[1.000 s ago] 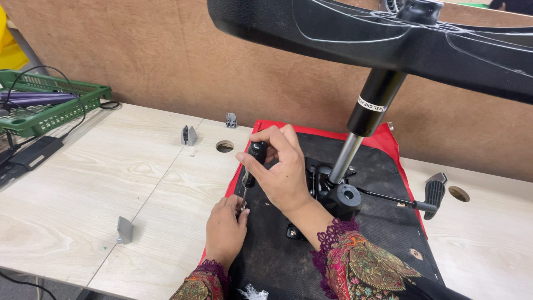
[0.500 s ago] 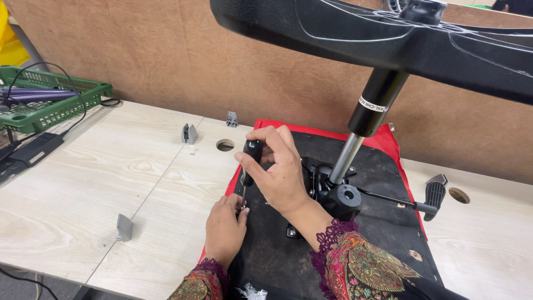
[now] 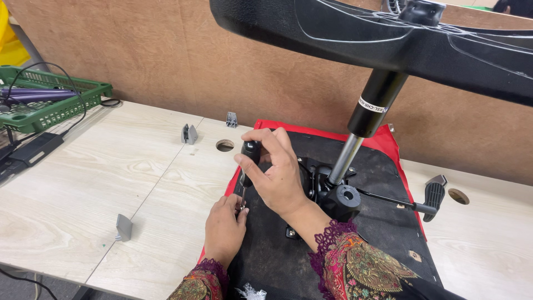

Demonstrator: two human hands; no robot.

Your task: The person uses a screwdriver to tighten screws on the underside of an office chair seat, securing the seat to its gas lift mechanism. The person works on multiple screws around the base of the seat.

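An upturned office chair seat (image 3: 266, 250), black underneath with a red edge, lies on the light wooden table (image 3: 83, 189). My right hand (image 3: 277, 175) grips the black handle of a screwdriver (image 3: 250, 153) held upright near the seat's left edge. My left hand (image 3: 224, 225) pinches the screwdriver's metal shaft low down, at the seat surface. Just right of my hands sits the black seat mechanism (image 3: 338, 200) with its gas cylinder (image 3: 366, 119) rising to the black star base (image 3: 388, 39) overhead.
A lever with a black paddle (image 3: 433, 194) sticks out to the right of the mechanism. Small grey metal brackets (image 3: 189, 134) (image 3: 124, 228) lie on the table. A green plastic basket (image 3: 50, 103) and black cables sit at far left. A brown board wall runs behind.
My hands and the screwdriver stay in almost the same place; the right hand's fingers shift slightly on the handle.
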